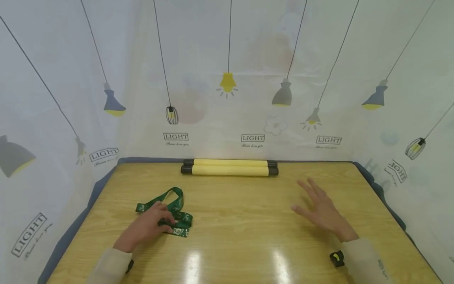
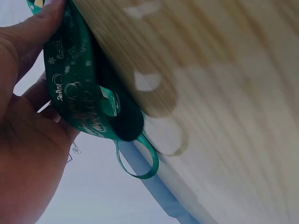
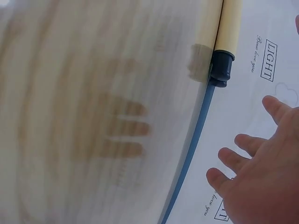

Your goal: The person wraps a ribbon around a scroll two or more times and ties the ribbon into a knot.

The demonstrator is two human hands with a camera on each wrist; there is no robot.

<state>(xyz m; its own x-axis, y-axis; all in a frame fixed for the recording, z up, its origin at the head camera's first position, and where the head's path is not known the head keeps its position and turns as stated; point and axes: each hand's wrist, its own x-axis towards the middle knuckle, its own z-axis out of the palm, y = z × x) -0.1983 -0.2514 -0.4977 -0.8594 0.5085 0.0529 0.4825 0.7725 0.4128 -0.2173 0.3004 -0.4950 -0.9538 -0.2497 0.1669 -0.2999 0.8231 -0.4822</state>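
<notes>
A green printed ribbon (image 1: 175, 205) lies in loose loops on the left part of the table. My left hand (image 1: 150, 225) is over it, thumb and fingers pinching the ribbon near its lower end. Pale lettering shows on the ribbon (image 2: 74, 88) in the left wrist view, where it bends into a wide curve beside the fingers. Over the right part of the table, my right hand (image 1: 320, 211) is held with its fingers spread and nothing in it. The right wrist view shows the same hand (image 3: 266, 172) with fingers extended.
Two yellow tubes with black end caps (image 1: 230, 169) lie side by side at the table's back edge. White cloth with printed lamps (image 1: 227, 114) surrounds the wooden table (image 1: 241, 221) at the back and sides. Blue edging (image 1: 101, 187) runs along the table's borders.
</notes>
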